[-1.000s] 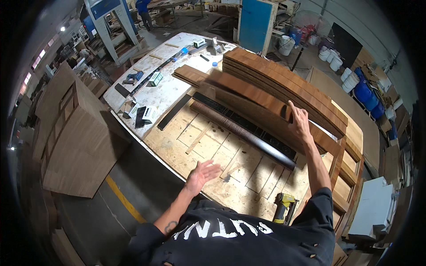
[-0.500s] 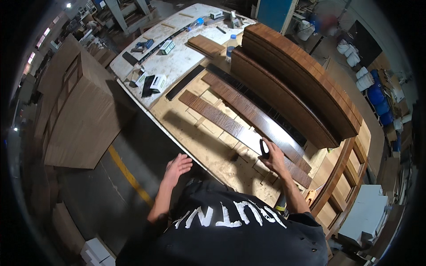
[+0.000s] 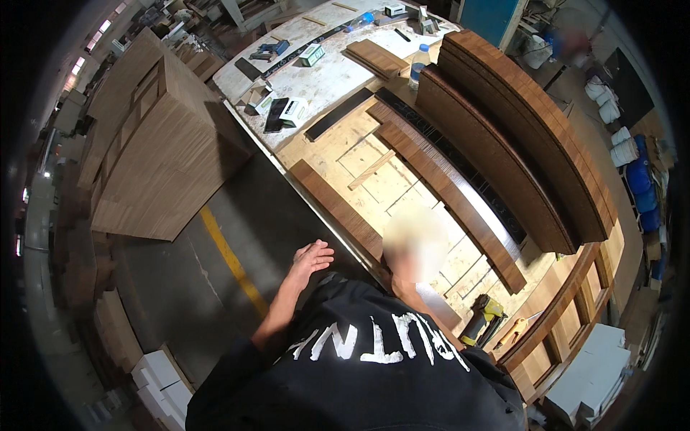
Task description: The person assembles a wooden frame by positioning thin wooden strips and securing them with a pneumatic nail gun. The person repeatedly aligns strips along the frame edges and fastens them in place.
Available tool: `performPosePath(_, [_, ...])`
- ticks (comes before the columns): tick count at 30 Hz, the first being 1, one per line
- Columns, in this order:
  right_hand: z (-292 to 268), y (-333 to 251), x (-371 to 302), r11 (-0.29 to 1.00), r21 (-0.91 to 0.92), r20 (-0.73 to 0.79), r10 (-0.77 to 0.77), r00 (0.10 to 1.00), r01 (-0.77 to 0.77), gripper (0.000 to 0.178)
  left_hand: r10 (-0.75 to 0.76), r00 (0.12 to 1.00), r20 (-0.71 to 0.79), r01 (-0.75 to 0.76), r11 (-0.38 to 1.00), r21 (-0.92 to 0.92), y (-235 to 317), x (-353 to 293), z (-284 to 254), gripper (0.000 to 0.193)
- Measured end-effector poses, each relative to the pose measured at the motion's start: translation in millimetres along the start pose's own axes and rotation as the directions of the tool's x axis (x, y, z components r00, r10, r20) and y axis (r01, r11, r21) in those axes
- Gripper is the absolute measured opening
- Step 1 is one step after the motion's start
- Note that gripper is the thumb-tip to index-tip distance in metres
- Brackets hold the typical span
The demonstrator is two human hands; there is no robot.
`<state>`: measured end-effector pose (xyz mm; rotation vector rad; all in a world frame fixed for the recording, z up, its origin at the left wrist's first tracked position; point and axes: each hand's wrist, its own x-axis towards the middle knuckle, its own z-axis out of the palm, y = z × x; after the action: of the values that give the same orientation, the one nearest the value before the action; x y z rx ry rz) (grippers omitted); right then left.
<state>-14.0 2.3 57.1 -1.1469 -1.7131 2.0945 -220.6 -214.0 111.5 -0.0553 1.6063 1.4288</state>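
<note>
- Left hand [image 3: 311, 260]: fingers released, loosely extended, beside the tabletop [image 3: 327, 153] edge.
- Right hand [image 3: 407, 266]: blurred; I cannot tell whether its fingers grasp.
- Brown board [image 3: 336, 205]: along that edge, at the right hand.
- Yellow-and-black power tool [image 3: 483, 319]: farther right.

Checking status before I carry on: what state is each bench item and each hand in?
Bare left hand, raised, fingers bent, holding nothing.
Bare right hand, blurred, grip unclear.
Brown wooden plank nearest the person, flat, partly hidden.
Yellow-and-black nail gun, lying unheld.
Clear blue-capped plastic bottle, upright, capped.
Pale-blue clear plastic bottle, lying on its side.
Narrow black strip, lying flat.
</note>
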Motion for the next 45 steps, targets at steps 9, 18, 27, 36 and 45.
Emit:
performPosePath(9, [-44, 81, 46, 0.140, -0.921, 0.143, -0.747, 0.649, 0.364, 0.056, -0.021, 0.999, -0.040, 0.022, 1.000, 0.017, -8, -8, -10, 0.058])
performPosePath(18, [-242, 4, 124, 0.127, -0.992, -0.058, -0.497, 0.866, 0.006, 0.060, -0.017, 0.999, -0.036, 0.018, 0.999, 0.035, -19, -2, -12, 0.053])
performPosePath(27, [-236, -143, 61, 0.028, -0.969, 0.128, -0.791, 0.598, 0.245, 0.057, -0.031, 0.984, -0.175, 0.027, 0.999, -0.024, -41, -22, -65, 0.058])
performPosePath(36, [-325, -198, 122, 0.103, -0.983, -0.168, -0.845, 0.508, -0.153, 0.051, 0.027, 0.995, -0.098, -0.021, 0.998, 0.061, -11, 3, -36, 0.057])
performPosePath(45, [-311, -181, 163, 0.269, -0.947, -0.322, -0.798, 0.510, -0.178, 0.040, -0.045, 0.991, -0.128, 0.058, 0.994, 0.097, -1, 42, -72, 0.057])
